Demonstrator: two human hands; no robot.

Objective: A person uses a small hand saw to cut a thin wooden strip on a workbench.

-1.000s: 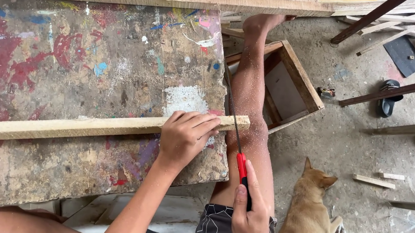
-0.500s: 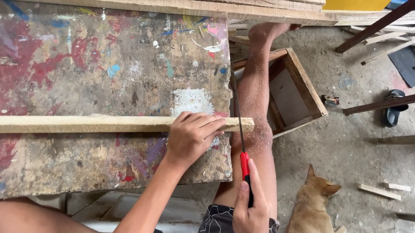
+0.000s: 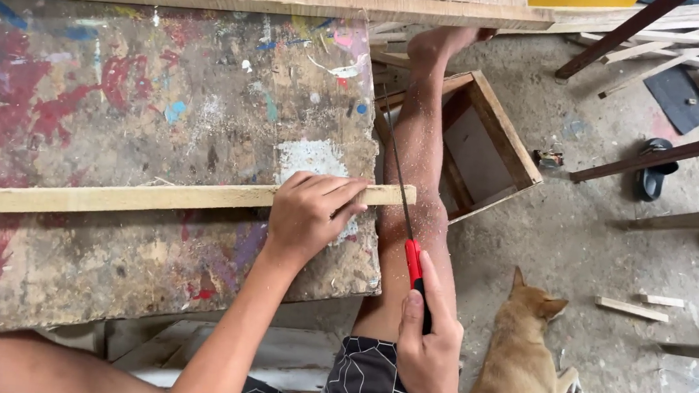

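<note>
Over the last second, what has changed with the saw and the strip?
The right hand has drawn the saw slightly back toward the body along its cut. The left hand keeps the wooden strip pinned on the paint-stained board; the dog hasn't moved.

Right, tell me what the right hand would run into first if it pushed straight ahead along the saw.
Probably the wood strip: the right hand points up the saw, whose blade crosses the strip's end by the left hand. Depth is unclear.

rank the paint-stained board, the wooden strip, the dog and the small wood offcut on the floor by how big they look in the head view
1. paint-stained board
2. wooden strip, long but thin
3. dog, lower down on the floor, so unsure against the strip
4. small wood offcut
</note>
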